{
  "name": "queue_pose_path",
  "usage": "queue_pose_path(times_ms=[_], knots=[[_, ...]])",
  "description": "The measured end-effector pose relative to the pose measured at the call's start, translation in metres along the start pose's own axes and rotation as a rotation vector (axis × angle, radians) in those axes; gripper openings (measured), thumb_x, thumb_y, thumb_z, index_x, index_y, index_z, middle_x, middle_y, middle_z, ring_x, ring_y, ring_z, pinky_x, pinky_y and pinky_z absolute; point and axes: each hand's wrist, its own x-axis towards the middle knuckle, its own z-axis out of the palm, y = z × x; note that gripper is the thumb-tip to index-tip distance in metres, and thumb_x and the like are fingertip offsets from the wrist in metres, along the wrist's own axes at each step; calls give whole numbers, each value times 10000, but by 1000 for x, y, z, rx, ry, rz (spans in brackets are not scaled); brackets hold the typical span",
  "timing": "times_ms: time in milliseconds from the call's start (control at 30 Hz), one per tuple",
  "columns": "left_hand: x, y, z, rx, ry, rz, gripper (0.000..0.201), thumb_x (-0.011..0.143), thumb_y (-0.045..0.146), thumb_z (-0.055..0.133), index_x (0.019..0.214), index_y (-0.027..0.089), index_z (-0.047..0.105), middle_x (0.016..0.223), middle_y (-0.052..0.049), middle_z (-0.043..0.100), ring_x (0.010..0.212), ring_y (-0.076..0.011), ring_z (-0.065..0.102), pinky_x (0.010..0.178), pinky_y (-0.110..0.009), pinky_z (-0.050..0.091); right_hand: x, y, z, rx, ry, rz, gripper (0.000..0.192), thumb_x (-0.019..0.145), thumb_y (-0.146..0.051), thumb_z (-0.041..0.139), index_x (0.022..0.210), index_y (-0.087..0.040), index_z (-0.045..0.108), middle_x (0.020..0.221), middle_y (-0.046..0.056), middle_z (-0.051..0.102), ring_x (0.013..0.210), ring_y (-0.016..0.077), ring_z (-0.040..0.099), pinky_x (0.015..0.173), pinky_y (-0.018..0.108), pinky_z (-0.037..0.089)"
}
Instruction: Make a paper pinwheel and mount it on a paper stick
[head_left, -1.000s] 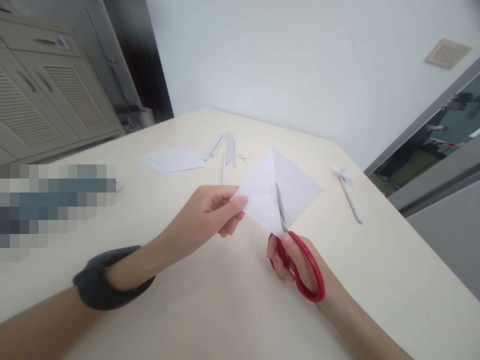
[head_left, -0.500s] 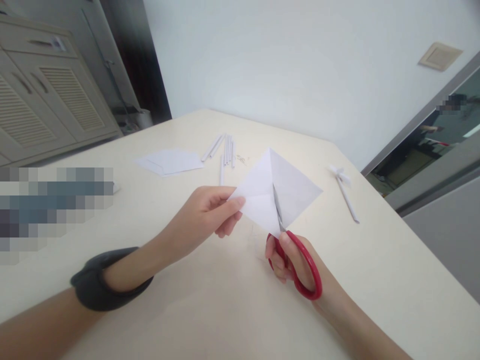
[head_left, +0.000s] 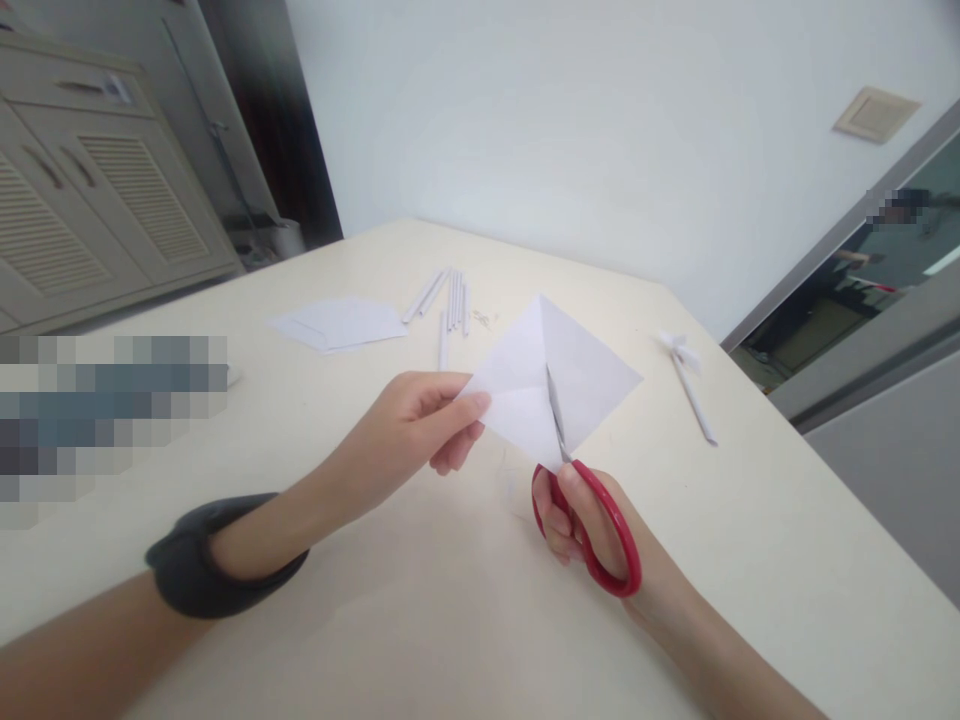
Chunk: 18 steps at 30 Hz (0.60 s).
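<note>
My left hand (head_left: 416, 425) pinches the left corner of a square white paper (head_left: 592, 375), held like a diamond above the cream table (head_left: 450, 610). My right hand (head_left: 581, 525) grips red-handled scissors (head_left: 596, 525). Their blades reach up into the paper from its bottom corner, along the middle crease. A black band sits on my left wrist.
Several rolled white paper sticks (head_left: 450, 300) and a flat folded sheet (head_left: 337, 323) lie at the far side of the table. A paper stick with a small bow (head_left: 690, 385) lies to the right. A louvred cabinet (head_left: 82, 190) stands at the left. A blurred patch covers the table's left edge.
The scissor blades have crept slightly further up the crease. Both hands and the paper stay in nearly the same place.
</note>
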Motion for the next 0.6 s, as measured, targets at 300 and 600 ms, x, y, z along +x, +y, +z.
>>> queue_pose_path(times_ms=[300, 600], knots=[[-1, 2, -1, 27, -31, -18, 446, 906, 256, 413, 468, 173, 431, 432, 40, 464, 458, -86, 428, 516, -236, 354, -2, 7, -1, 137, 5, -23, 365, 929, -375, 398, 635, -171, 468, 529, -49, 374, 468, 75, 338, 471, 234, 257], [-1, 0, 0, -27, -47, -62, 437, 901, 293, 432, 482, 167, 422, 430, 52, 456, 464, -71, 415, 531, -217, 336, -3, 6, 0, 182, 4, -91, 335, 927, -342, 413, 634, -181, 398, 577, -44, 347, 515, 84, 293, 537, 252, 265]])
